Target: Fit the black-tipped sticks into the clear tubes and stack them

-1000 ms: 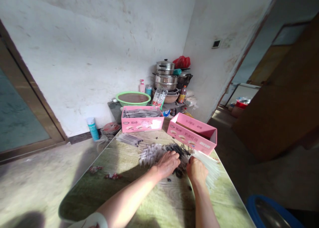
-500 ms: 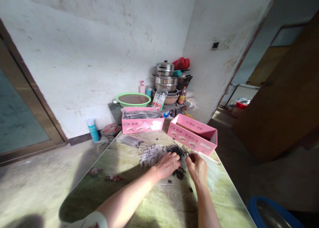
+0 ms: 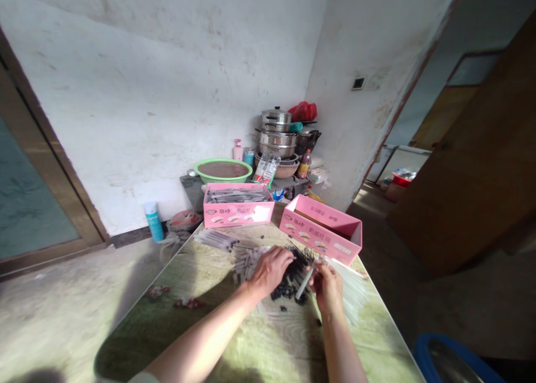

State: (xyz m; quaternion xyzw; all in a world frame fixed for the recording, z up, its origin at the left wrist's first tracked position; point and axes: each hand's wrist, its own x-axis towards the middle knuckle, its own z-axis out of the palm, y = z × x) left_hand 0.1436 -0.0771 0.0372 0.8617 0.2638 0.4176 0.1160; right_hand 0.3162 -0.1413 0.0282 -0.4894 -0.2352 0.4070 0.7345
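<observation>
My right hand (image 3: 327, 282) grips a whitish translucent tube (image 3: 304, 284), which looks like a pen barrel, slanting down to the left. Beside it, my left hand (image 3: 272, 268) has its fingers curled together over the pile; whether they pinch anything small is too unclear to tell. Between and below the hands lie small black pieces (image 3: 285, 291) and thin dark sticks (image 3: 302, 255). Short white pieces (image 3: 244, 264) are heaped left of my left hand, which partly hides them. Long clear tubes (image 3: 354, 288) lie right of my right hand.
A pink box (image 3: 238, 214) full of greyish sticks stands at the table's far edge, another pink box (image 3: 320, 235) to its right. Finished-looking pens (image 3: 216, 239) lie near the left box. Behind are a green basin (image 3: 221, 179) and stacked pots (image 3: 276, 140).
My left hand has shifted slightly left and up, off the black pieces. My right hand has turned, and the whitish tube in it now shows plainly, slanting toward the black pieces.
</observation>
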